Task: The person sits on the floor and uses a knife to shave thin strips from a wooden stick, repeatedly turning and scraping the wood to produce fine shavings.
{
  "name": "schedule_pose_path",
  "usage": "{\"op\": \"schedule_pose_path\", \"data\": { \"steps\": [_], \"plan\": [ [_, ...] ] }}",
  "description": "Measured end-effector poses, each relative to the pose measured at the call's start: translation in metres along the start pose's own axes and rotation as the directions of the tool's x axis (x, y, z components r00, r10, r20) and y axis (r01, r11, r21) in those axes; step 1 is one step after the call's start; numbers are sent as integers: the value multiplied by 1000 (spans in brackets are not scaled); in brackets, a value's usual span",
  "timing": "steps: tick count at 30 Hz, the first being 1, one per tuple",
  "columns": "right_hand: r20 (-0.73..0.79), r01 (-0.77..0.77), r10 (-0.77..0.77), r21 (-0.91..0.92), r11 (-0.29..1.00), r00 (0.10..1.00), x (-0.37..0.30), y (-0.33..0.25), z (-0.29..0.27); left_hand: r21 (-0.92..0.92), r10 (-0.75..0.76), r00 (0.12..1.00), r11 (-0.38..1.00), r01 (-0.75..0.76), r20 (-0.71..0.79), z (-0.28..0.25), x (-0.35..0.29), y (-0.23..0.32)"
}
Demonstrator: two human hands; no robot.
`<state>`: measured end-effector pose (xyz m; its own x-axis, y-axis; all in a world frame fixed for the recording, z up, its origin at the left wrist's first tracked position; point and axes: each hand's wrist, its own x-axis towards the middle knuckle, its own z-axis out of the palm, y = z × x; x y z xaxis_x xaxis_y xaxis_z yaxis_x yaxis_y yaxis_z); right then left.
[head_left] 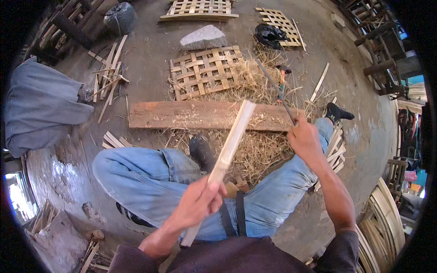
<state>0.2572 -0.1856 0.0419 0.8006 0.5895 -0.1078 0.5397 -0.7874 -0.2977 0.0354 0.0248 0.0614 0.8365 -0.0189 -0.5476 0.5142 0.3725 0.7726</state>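
Observation:
My left hand (200,202) is closed around the lower part of a pale, flat bamboo strip (234,134), which tilts up and away over my lap. In my right hand (304,139), above my right leg, is the near end of a long, thin, dark blade (276,87); it points forward and a little left. Blade and strip are apart. Beyond my legs a wooden plank (159,114) lies crosswise, sprinkled with shavings. The strip's upper end overlaps it in view. Curly shavings (255,159) are heaped between my legs and behind the plank.
Woven lattice panels (207,70) lie ahead, with a grey stone (203,37) behind the nearest. A tool with an orange handle (282,84) rests among shavings. Cut strips (109,75) lie left, near a cloth-draped object (45,104). Bundled long strips (387,218) stand at lower right.

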Motion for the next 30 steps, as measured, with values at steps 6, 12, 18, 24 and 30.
{"op": "schedule_pose_path", "data": {
  "steps": [6,12,18,24,30],
  "plan": [
    [69,384,-382,-32,923,922,-43,-25,18,-41,50,998,998,-52,-45,-7,8,-15],
    [27,247,-251,102,964,968,-25,-27,-3,-43,13,996,999,-10,85,-6,5,-15],
    [-34,105,-102,100,989,994,-19,-15,7,2,21,987,1000,-21,-161,10,0,-6],
    [-77,180,-181,-12,984,981,-15,-12,16,352,154,956,934,-58,-250,9,3,-5],
    [62,378,-373,-101,920,926,-40,-20,10,227,106,991,970,-84,-87,2,5,-14]
  ]
}}
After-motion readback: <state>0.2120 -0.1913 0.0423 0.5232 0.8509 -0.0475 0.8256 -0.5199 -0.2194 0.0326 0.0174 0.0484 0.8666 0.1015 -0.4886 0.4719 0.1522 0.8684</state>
